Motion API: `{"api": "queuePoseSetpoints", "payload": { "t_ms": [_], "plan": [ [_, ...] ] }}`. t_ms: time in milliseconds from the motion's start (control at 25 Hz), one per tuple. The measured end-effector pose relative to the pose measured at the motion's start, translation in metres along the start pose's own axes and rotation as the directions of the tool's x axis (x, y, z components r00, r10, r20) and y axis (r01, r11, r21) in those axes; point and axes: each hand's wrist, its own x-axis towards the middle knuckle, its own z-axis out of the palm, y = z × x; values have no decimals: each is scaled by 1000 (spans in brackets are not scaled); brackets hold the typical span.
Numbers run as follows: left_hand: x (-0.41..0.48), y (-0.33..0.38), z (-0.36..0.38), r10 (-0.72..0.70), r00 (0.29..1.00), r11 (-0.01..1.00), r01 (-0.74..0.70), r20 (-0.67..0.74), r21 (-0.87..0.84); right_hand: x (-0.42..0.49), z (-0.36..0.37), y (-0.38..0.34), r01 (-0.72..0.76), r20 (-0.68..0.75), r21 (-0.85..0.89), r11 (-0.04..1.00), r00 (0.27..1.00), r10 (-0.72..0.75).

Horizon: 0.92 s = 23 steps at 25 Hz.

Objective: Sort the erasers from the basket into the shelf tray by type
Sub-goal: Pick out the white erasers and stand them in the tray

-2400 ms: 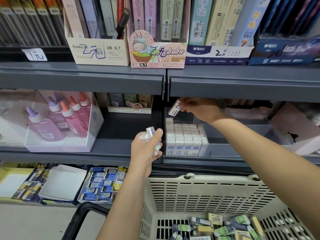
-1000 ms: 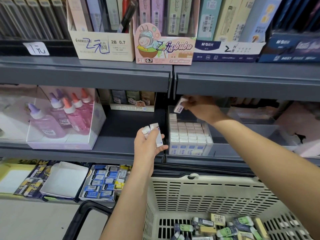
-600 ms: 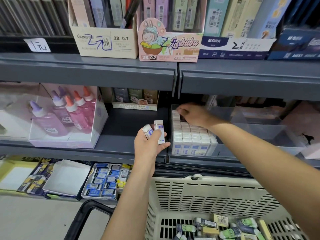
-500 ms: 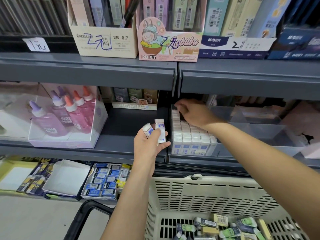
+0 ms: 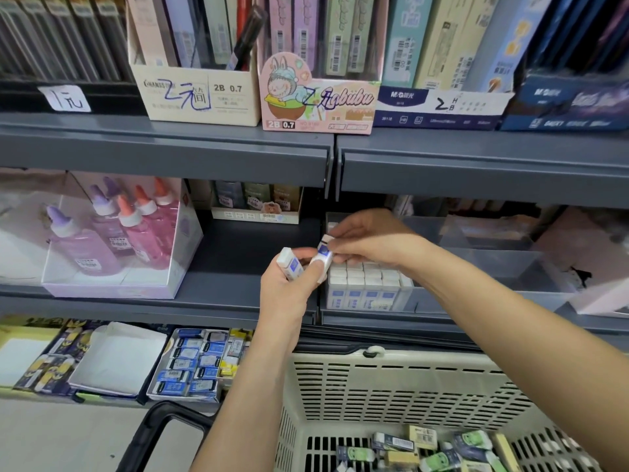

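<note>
**Sorting partly complete.** The clear plastic shelf tray (image 5: 493,270) holds packed rows of white erasers with blue sleeves (image 5: 367,284) in its leftmost compartment. The compartments to the right look unfilled. The left hand (image 5: 286,294) has its grip curled round a small clutch of matching white-and-blue erasers (image 5: 289,264). The right hand (image 5: 371,238) pinches the upper eraser (image 5: 325,253) of that clutch, just above the tray's rows (the left thumb appears to touch it too). Many mixed green, yellow and blue-sleeved erasers (image 5: 439,451) remain in the cream slotted plastic basket (image 5: 391,386). Setting: a dark grey metal shop shelf (image 5: 245,253), a carton of pink and purple glue bottles (image 5: 112,240) at left, pencil-lead boxes (image 5: 320,93) above.
</note>
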Motion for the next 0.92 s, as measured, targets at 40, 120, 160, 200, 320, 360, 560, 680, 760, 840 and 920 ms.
{"api": "queuePoseSetpoints", "payload": {
  "t_ms": [40,120,160,200,320,360,560,680,760,840,920],
  "plan": [
    [0,0,1,0,1000,1000,0,2,-5,-2,-5,3,-9,17,51,999,1000,9],
    [0,0,1,-30,999,999,29,-23,-25,2,-16,8,13,-16,80,997,1000,-12],
    [2,-1,1,-64,996,998,62,-58,-32,7,-23,11,38,-70,83,996,997,-33],
    [3,-2,1,-104,990,994,101,-98,-29,14,-30,15,60,-136,76,995,990,-50],
    [4,-3,2,-177,971,984,178,-162,-6,39,-41,26,70,-303,-89,994,948,-94],
    [4,-3,1,-160,973,987,163,-167,1,47,-40,30,55,-338,-220,974,932,-129],
    [4,-4,-4,-39,978,998,47,-204,35,69,-27,30,-16,-399,-502,865,891,-215],
    [3,-3,-6,-8,976,997,23,-216,70,75,-22,30,56,-330,-502,863,910,-251],
    [2,-3,-6,5,975,996,15,-221,92,74,-17,34,144,-252,-443,885,927,-277],
    [3,-2,-5,0,976,996,19,-220,86,76,-11,41,132,-220,-468,874,940,-260],
    [3,-2,-4,-15,976,998,29,-217,62,81,-8,47,98,-217,-510,854,947,-238]
  ]
}}
